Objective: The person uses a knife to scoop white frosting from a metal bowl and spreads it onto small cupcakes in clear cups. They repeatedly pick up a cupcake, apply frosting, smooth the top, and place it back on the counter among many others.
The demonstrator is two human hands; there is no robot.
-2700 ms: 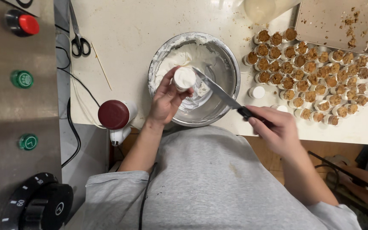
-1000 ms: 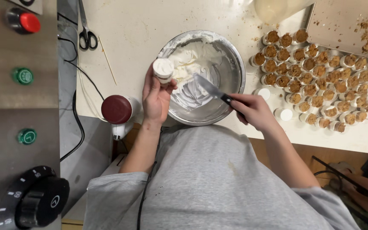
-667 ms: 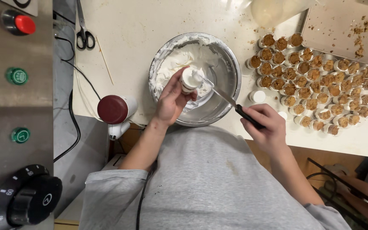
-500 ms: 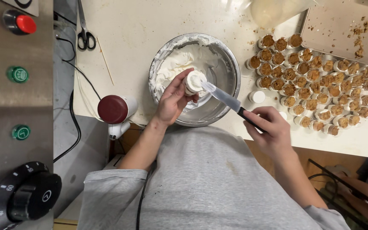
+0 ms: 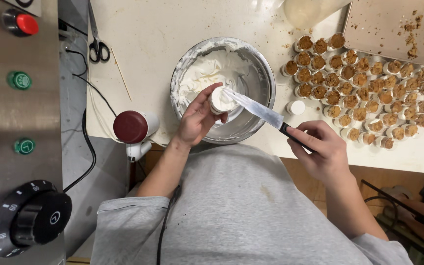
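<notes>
My left hand [image 5: 196, 120] grips a small cup filled with white cream [image 5: 220, 99], held over the near side of a metal mixing bowl [image 5: 265, 73] that has whipped cream [image 5: 212, 71] inside. In my right hand [image 5: 320, 149] is a palette knife [image 5: 257, 109] by its black handle, its blade tip resting across the top of the cup. To the right, many small crumb-filled cups [image 5: 364, 98] stand packed together on the pale counter [image 5: 148, 59]. One white-topped cup [image 5: 296, 107] stands alone beside the bowl.
A metal tray with brown crumbs [image 5: 398, 29] lies at the back right. Scissors [image 5: 96, 44] and a thin wooden skewer [image 5: 121, 73] lie at the back left. A hand mixer with a dark red end [image 5: 132, 128] sits at the counter edge. A steel machine panel [image 5: 20, 132] with buttons and a dial is on the left.
My left hand brought the cup from the bowl's left rim back over the bowl. The knife blade moved onto the cup's top and drew across the cream.
</notes>
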